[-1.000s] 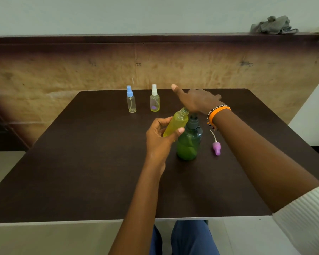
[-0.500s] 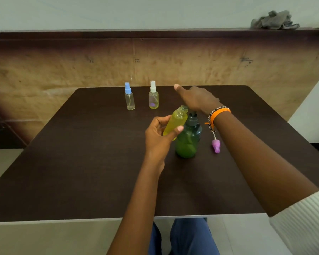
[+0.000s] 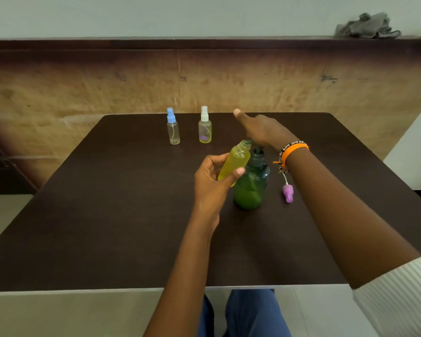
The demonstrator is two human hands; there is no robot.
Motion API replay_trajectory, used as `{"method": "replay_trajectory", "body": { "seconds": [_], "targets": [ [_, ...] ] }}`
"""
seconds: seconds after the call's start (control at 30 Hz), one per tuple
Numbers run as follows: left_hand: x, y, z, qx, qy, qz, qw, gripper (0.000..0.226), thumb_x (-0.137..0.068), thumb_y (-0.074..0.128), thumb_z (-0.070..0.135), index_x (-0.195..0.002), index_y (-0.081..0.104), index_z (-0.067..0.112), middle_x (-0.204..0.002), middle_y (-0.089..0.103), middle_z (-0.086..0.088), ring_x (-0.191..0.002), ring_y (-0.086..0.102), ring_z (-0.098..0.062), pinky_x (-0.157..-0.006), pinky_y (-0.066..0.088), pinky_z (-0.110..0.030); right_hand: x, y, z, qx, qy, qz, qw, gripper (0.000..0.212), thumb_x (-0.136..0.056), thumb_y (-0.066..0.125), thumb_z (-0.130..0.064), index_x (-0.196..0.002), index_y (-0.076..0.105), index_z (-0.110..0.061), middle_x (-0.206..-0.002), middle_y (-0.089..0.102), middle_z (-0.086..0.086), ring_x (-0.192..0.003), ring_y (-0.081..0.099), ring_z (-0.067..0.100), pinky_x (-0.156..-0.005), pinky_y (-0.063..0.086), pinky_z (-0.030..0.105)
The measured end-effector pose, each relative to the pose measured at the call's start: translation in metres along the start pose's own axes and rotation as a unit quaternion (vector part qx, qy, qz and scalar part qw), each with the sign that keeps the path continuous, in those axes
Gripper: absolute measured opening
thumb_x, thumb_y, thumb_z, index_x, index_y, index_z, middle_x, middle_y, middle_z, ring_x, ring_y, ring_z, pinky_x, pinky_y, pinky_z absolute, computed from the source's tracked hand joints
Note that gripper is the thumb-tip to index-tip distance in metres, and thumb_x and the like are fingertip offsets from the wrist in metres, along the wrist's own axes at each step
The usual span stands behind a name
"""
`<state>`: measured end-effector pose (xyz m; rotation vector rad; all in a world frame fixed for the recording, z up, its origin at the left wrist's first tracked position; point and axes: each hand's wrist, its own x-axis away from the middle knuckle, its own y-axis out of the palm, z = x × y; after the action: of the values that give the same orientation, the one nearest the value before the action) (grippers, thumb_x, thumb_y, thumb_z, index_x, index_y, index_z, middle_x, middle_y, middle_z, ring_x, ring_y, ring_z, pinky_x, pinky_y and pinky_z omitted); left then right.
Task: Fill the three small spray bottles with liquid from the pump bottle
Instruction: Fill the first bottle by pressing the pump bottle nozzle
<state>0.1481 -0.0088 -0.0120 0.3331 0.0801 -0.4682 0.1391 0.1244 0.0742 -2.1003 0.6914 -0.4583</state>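
The left hand [image 3: 210, 183] grips an uncapped small clear plastic spray bottle full of yellow liquid [image 3: 234, 162], thumb across its near side and fingers curled behind. The bottle tilts up and to the right, its threaded open neck sitting just under the spout of the dark green translucent pump bottle [image 3: 252, 184]. That pump bottle stands upright near the middle of the dark brown square table [image 3: 107, 227], its lower half filled with green liquid, touching or just beside the held bottle.

The right hand [image 3: 260, 130] lies flat over the pump head, fingers straight and spread, palm down; the pump head itself is mostly hidden beneath it. An orange band and beaded bracelet [image 3: 293, 152] circle that wrist.

A purple spray cap with a thin white dip tube [image 3: 287, 192] lies on the table just right of the pump bottle.

Near the far edge stand two capped small clear bottles: one blue-topped [image 3: 173, 127], seemingly nearly empty, and one white-topped [image 3: 205, 126] with a little yellow liquid at its base.
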Motion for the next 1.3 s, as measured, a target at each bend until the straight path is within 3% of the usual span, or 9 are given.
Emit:
{"method": "replay_trajectory", "body": {
  "seconds": [0.13, 0.27, 0.53, 0.7, 0.87, 0.93, 1.03, 1.17, 1.3],
  "targets": [
    [-0.001, -0.002, -0.003, -0.005, 0.0, -0.004, 1.0, 0.027, -0.076, 0.072, -0.001, -0.093, 0.059, 0.015, -0.094, 0.069, 0.005, -0.084, 0.065, 0.001, -0.068, 0.053, -0.017, 0.0, 0.001, 0.001, 0.014, 0.006, 0.021, 1.0, 0.073, -0.092, 0.022, -0.065, -0.129, 0.05, -0.009, -0.127, 0.054, 0.013, -0.121, 0.047, 0.036, -0.108, 0.026, 0.054],
    [-0.001, -0.002, -0.003, -0.01, 0.001, -0.003, 1.0, 0.027, -0.076, 0.072, -0.001, -0.094, 0.059, 0.014, -0.095, 0.069, 0.004, -0.083, 0.065, 0.001, -0.068, 0.053, -0.017, 0.004, 0.003, 0.002, 0.025, 0.004, 0.021, 0.999, 0.065, -0.095, 0.023, -0.059, -0.126, 0.052, -0.009, -0.125, 0.056, 0.014, -0.121, 0.046, 0.035, -0.109, 0.024, 0.053],
    [0.002, -0.001, -0.002, -0.012, -0.004, -0.007, 1.0, 0.026, -0.077, 0.071, 0.001, -0.095, 0.058, 0.014, -0.097, 0.068, 0.006, -0.082, 0.064, 0.005, -0.066, 0.051, -0.014, 0.006, -0.003, -0.002, 0.067, 0.0, 0.006, 0.998, 0.072, -0.092, 0.021, -0.065, -0.129, 0.05, -0.011, -0.132, 0.052, 0.015, -0.124, 0.044, 0.037, -0.107, 0.022, 0.054],
    [0.002, -0.001, -0.003, -0.008, -0.002, -0.005, 1.0, 0.026, -0.078, 0.071, 0.0, -0.095, 0.058, 0.014, -0.096, 0.067, 0.005, -0.081, 0.064, 0.006, -0.065, 0.051, -0.013, 0.003, 0.001, 0.001, 0.028, 0.011, -0.008, 1.0, 0.071, -0.092, 0.026, -0.064, -0.129, 0.05, -0.009, -0.13, 0.053, 0.016, -0.119, 0.048, 0.037, -0.106, 0.031, 0.053],
    [0.002, -0.001, -0.003, -0.011, -0.001, -0.003, 1.0, 0.026, -0.078, 0.071, 0.0, -0.095, 0.058, 0.014, -0.097, 0.067, 0.005, -0.08, 0.064, 0.007, -0.065, 0.051, -0.013, 0.009, 0.0, 0.0, 0.049, 0.009, 0.002, 0.999, 0.07, -0.093, 0.023, -0.064, -0.128, 0.051, -0.01, -0.128, 0.054, 0.015, -0.121, 0.047, 0.036, -0.107, 0.027, 0.054],
    [0.002, -0.001, -0.002, -0.011, -0.001, -0.004, 1.0, 0.026, -0.078, 0.071, 0.0, -0.094, 0.057, 0.015, -0.098, 0.067, 0.005, -0.081, 0.064, 0.007, -0.065, 0.051, -0.013, 0.009, -0.002, -0.004, 0.054, 0.005, -0.014, 0.998, 0.072, -0.091, 0.02, -0.068, -0.122, 0.054, -0.013, -0.124, 0.055, 0.015, -0.117, 0.048, 0.035, -0.107, 0.027, 0.054],
    [0.001, 0.0, -0.003, -0.007, -0.001, -0.005, 1.0, 0.025, -0.078, 0.07, -0.001, -0.094, 0.057, 0.014, -0.098, 0.066, 0.007, -0.082, 0.064, 0.008, -0.066, 0.051, -0.013, 0.008, -0.003, -0.006, 0.033, 0.002, -0.033, 0.999, 0.072, -0.085, 0.017, -0.075, -0.095, 0.058, -0.016, -0.107, 0.058, 0.015, -0.102, 0.053, 0.031, -0.103, 0.035, 0.053],
    [-0.001, -0.001, -0.004, -0.006, 0.005, -0.002, 1.0, 0.026, -0.078, 0.07, 0.0, -0.095, 0.058, 0.015, -0.097, 0.067, 0.006, -0.083, 0.064, 0.005, -0.066, 0.051, -0.013, 0.007, 0.003, -0.003, 0.003, 0.012, 0.002, 1.0, 0.076, -0.089, 0.023, -0.068, -0.126, 0.053, -0.009, -0.124, 0.056, 0.015, -0.116, 0.05, 0.036, -0.104, 0.032, 0.054],
    [0.0, -0.002, -0.004, -0.016, 0.008, -0.006, 1.0, 0.025, -0.078, 0.07, 0.001, -0.094, 0.058, 0.016, -0.096, 0.068, 0.006, -0.084, 0.064, 0.004, -0.066, 0.05, -0.014, 0.014, 0.002, -0.001, 0.014, 0.011, 0.01, 1.0, 0.073, -0.091, 0.021, -0.066, -0.124, 0.052, -0.009, -0.123, 0.056, 0.014, -0.116, 0.049, 0.035, -0.104, 0.032, 0.054]
  ]
}}
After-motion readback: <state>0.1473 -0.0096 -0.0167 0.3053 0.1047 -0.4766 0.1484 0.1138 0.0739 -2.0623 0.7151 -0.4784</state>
